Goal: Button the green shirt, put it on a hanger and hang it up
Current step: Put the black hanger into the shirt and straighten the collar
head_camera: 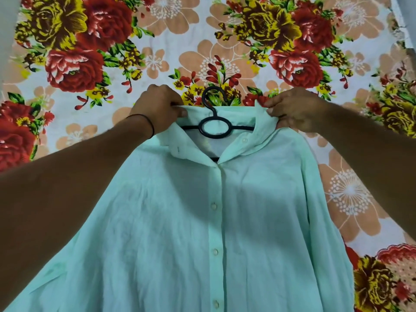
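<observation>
The green shirt [258, 221] lies flat, front side up, on a floral sheet [135, 64]. Its front is buttoned and its collar is open. A black hanger [213, 113] sits inside the collar, with the hook sticking out above. The left hand [157, 109] and the right hand [297, 111] are at the two ends of the collar. The curled fingers [180, 112] of each hand pinch the collar edge.
</observation>
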